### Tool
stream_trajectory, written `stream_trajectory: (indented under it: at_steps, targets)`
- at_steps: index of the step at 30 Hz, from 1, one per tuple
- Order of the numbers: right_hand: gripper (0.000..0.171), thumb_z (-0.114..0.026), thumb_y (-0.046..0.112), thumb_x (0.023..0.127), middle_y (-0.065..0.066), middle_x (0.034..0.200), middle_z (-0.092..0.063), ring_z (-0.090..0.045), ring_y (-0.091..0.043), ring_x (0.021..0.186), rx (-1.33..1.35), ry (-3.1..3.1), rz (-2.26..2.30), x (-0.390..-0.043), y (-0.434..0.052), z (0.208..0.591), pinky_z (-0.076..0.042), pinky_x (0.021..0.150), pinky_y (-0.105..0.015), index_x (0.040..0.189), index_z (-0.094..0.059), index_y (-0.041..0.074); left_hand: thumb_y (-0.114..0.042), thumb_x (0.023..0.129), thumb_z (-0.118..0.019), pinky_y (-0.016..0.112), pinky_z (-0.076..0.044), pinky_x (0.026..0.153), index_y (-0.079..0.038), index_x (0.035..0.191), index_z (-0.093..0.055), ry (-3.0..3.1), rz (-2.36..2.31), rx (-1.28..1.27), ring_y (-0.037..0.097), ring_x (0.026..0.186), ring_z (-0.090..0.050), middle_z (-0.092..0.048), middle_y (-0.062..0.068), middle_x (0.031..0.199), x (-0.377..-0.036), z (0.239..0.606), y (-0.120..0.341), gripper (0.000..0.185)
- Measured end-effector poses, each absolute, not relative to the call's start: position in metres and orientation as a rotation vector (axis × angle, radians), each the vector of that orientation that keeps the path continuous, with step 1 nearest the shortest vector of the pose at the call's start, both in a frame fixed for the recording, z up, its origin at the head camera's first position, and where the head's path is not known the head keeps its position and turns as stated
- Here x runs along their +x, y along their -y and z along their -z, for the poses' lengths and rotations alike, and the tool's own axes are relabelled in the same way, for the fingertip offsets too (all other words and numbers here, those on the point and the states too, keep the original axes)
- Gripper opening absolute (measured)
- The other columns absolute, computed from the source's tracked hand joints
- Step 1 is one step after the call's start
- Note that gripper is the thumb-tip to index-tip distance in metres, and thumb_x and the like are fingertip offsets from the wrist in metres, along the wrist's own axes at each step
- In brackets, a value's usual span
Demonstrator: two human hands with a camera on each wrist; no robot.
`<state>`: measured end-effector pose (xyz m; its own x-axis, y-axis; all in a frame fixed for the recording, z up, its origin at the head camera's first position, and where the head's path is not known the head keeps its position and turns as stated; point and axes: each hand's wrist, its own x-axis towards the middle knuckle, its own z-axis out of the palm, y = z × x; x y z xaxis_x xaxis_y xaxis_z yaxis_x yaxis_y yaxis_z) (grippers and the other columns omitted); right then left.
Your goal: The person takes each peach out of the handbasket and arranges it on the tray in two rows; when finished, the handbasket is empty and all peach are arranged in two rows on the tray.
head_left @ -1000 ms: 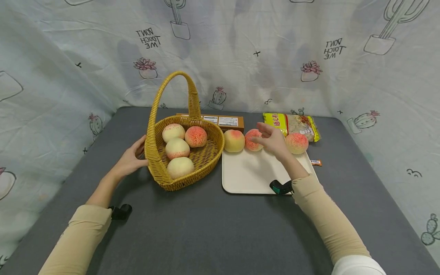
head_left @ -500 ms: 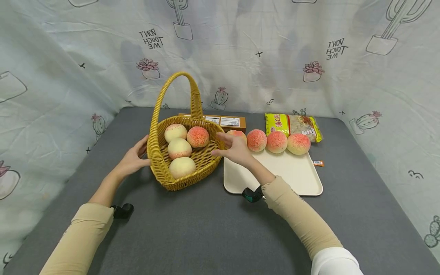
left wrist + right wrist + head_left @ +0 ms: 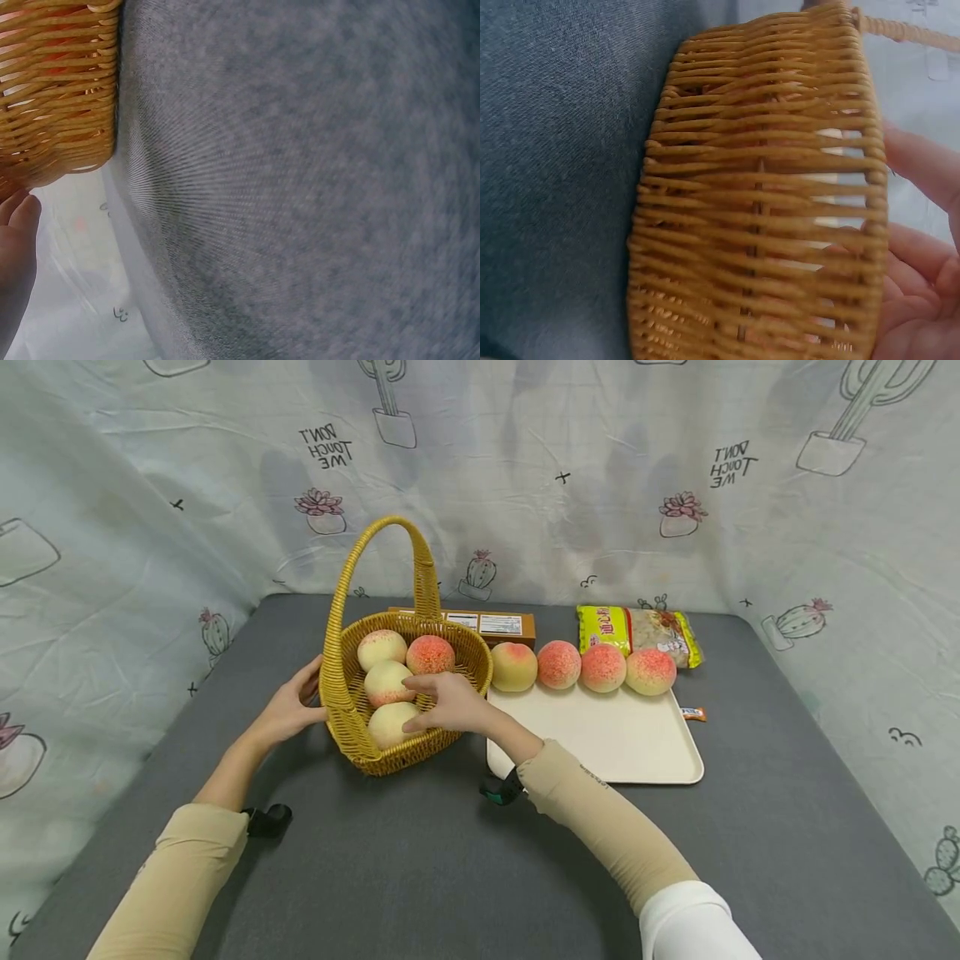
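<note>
Since half a second ago the right hand (image 3: 448, 703) has moved left from the cream tray's near-left corner into the woven yellow wicker basket (image 3: 458, 652), and now its fingers lie over the nearest pale peach (image 3: 388, 723) there, loosely bent and touching it; whether they truly grip it cannot be told. That peach is cream-yellow with barely any blush and sits at the near end of the basket. Behind it lie another pale peach (image 3: 383, 681), a cream one with a pink top (image 3: 377, 647) and a red-speckled one (image 3: 429, 654). The left hand (image 3: 288, 708) rests with relaxed fingers against the basket's left wall, as before. The basket stands on the dark grey table (image 3: 420, 868), its tall arched handle upright. Just right of it lies the cream rectangular tray (image 3: 615, 743), with four blushed peaches (image 3: 581, 667) in a row along its far edge. A brown box (image 3: 498, 625) and a yellow snack packet (image 3: 637, 631) lie farther back.
</note>
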<state>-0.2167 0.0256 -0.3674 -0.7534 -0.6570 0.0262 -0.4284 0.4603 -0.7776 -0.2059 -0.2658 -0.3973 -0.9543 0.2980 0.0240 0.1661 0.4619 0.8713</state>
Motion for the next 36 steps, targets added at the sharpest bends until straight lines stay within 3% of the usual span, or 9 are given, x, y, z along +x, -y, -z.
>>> stream_trajectory:
  at_steps: [5,9,27,36]
  targets:
    - [0.066,-0.082,0.019,0.08,-0.008,0.134,-0.059,-0.058,-0.02,0.117,-1.087,-2.515,0.932,-0.217,-0.012,0.367,-0.047,0.094,-0.024,0.138,-0.055,0.004,-0.006,0.089,-0.066,0.057,-0.015,0.116,-0.002,0.156,0.002,-2.576,-1.51,0.429,0.042,0.145,-0.011,-0.003,0.022,0.16,-0.206,0.397,0.266,0.095]
    - [0.065,-0.083,0.021,0.079,-0.007,0.134,-0.06,-0.056,-0.019,0.119,-1.148,-2.544,0.831,-0.218,-0.005,0.368,-0.045,0.093,-0.02,0.136,-0.057,0.005,-0.007,0.089,-0.066,0.057,-0.016,0.116,-0.003,0.156,0.002,-2.577,-1.503,0.417,0.042,0.145,-0.01,-0.002,0.022,0.16,-0.205,0.397,0.265,0.095]
    - [0.063,-0.082,0.037,0.078,-0.005,0.123,-0.065,-0.06,-0.022,0.111,-1.091,-2.642,0.581,-0.22,0.007,0.365,-0.048,0.093,-0.031,0.133,-0.062,0.014,-0.007,0.088,-0.066,0.056,-0.015,0.116,-0.005,0.156,0.003,-2.577,-1.49,0.4,0.04,0.145,-0.01,-0.002,0.02,0.161,-0.205,0.397,0.266,0.096]
    - [0.058,-0.083,0.033,0.076,-0.002,0.117,-0.069,-0.062,-0.017,0.105,-1.172,-2.636,0.582,-0.226,0.005,0.367,-0.049,0.087,-0.025,0.128,-0.066,0.013,-0.008,0.089,-0.066,0.055,-0.015,0.116,-0.006,0.156,0.003,-2.572,-1.486,0.412,0.041,0.145,-0.009,-0.001,0.019,0.161,-0.206,0.397,0.266,0.096]
